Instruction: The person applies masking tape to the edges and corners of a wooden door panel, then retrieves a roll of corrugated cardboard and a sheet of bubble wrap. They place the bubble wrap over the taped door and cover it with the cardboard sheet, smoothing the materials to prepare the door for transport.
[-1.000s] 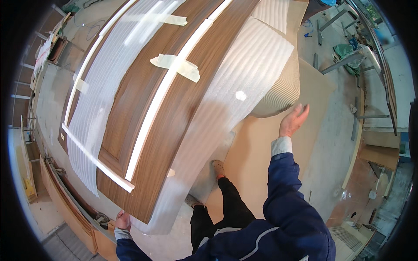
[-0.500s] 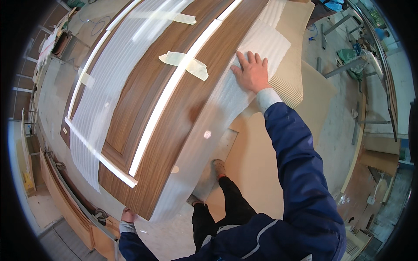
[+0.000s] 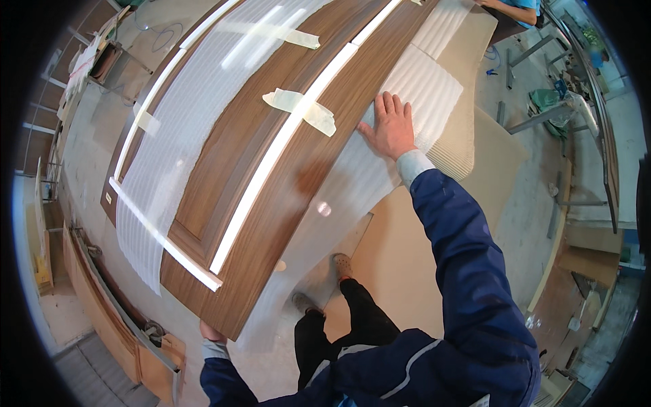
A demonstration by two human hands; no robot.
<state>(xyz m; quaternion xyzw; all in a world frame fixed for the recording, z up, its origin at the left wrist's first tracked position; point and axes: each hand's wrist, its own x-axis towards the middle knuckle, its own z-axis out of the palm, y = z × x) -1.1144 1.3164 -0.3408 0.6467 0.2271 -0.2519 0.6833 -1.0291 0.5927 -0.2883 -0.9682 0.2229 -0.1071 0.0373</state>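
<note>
A brown wood-grain door panel with a moulded frame lies at a slant before me. White strips run along it, held in places by pale tape. Thin white foam sheet covers its middle. At the near corner of the door, my left hand is closed on the edge, its fingers mostly hidden beneath. My right hand rests open, palm down with fingers stretched, on ribbed foam wrap by the door's right edge. More foam hangs from that edge.
Cardboard lies on the floor by my feet, and a corrugated sheet sits beyond my right hand. Another person's arm shows at the far right. Boards lean at the left; metal trestle legs stand right.
The door and my left hand sit slightly farther right, partly from a view shift. More of the other person shows at the far right. My right hand stays on the foam.
</note>
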